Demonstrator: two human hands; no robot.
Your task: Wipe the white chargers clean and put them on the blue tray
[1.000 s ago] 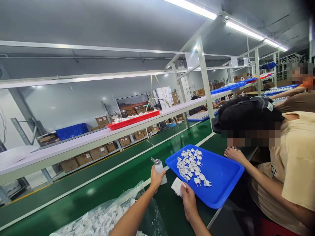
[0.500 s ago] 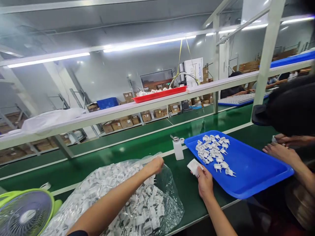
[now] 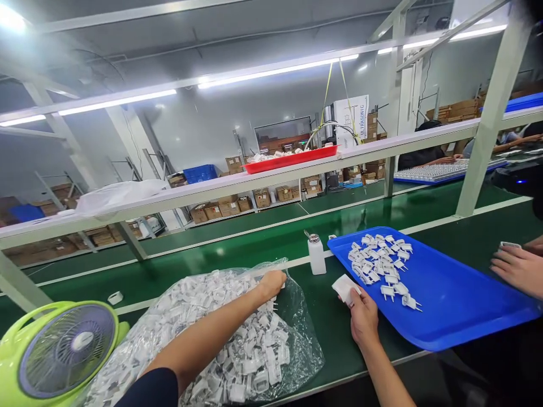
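My left hand [image 3: 272, 284] reaches over the clear plastic bag [image 3: 303, 333] with its fingers curled together. A bit of white shows at the fingertips, but I cannot make out what they grip. Heaped in the bag are white charger plugs [image 3: 250, 364], some with pins showing. My right hand [image 3: 365, 316] holds a folded white cloth [image 3: 344, 287] between thumb and fingers, just left of the blue tray [image 3: 449, 299]. More white plugs [image 3: 377, 257] lie in a cluster on the tray's left part. A white pump bottle [image 3: 316, 257] stands upright between bag and tray.
A green fan [image 3: 68, 350] stands at the left front, with a loose white piece [image 3: 115, 297] behind it. Above the green bench runs a shelf with a red tray [image 3: 292, 159] of white parts. At the right edge is a co-worker's hand [image 3: 520, 268].
The view has swung left, so more of the fan shows. Both my hands keep nearly the same places over bag and beside tray. The co-worker has shifted toward the right edge.
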